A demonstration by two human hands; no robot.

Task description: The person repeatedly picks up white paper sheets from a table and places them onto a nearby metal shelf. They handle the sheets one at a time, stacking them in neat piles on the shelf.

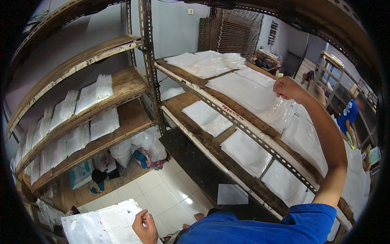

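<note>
upper right: plastic sheets (282, 109), flat-stacked likely against creasing, pinched by right hand (289, 88) | lower left: papers (97, 223); left hand (145, 227) curled, hold unclear

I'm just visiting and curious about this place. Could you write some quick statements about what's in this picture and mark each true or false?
1. The right hand is at the clear plastic sheets on the right-hand shelving. True.
2. Both hands are on the same shelf. False: the left hand is low down, at the edge of the white sheets.
3. Bulging clear plastic bags sit beneath the left-hand shelves. True.
4. The floor is bare wood. False: it has white tiles.
5. Another person in blue is at the far right. True.
6. The wearer's sleeve is red. False: it is a blue sleeve.
</note>
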